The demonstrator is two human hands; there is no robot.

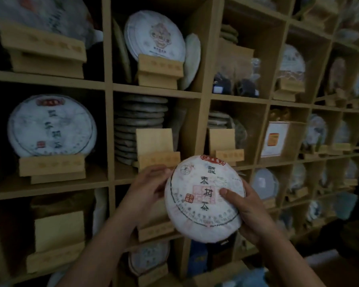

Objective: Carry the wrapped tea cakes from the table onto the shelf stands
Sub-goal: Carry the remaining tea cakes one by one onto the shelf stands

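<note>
Both hands, the left hand (147, 183) on its left edge and the right hand (247, 206) with thumb across its face, grip a round white paper-wrapped tea cake (203, 199) held just before an empty light wooden stand (157, 149) in the wooden grid shelf (109, 141).

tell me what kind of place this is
Most likely a tea shop or tea storeroom. A wooden cubby shelf holds wrapped tea cakes on wooden stands, one cubby has a stack of cakes, and both hands hold another wrapped tea cake.
</note>
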